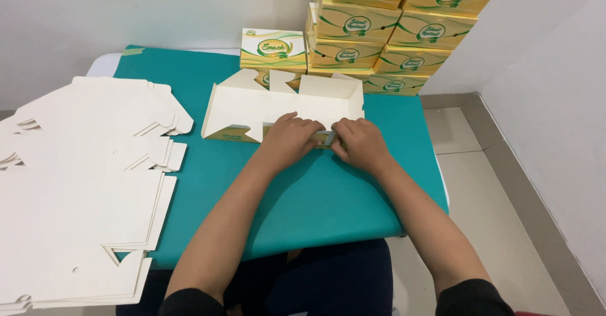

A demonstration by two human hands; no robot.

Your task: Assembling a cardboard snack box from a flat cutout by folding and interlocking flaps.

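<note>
A partly folded cardboard box (278, 105), cream inside and yellow-green outside, lies open on the teal table cover (315, 196). My left hand (287, 138) and my right hand (360, 142) both press and pinch its near wall, fingers curled over the edge where the two hands meet. The box's far flaps stand up; its left side wall leans outward.
A stack of flat cream box blanks (82, 183) covers the table's left side. One finished yellow-green box (273, 50) stands behind the open box. Several finished boxes (391, 32) are stacked against the wall at the back right. Tiled floor (499, 228) lies to the right.
</note>
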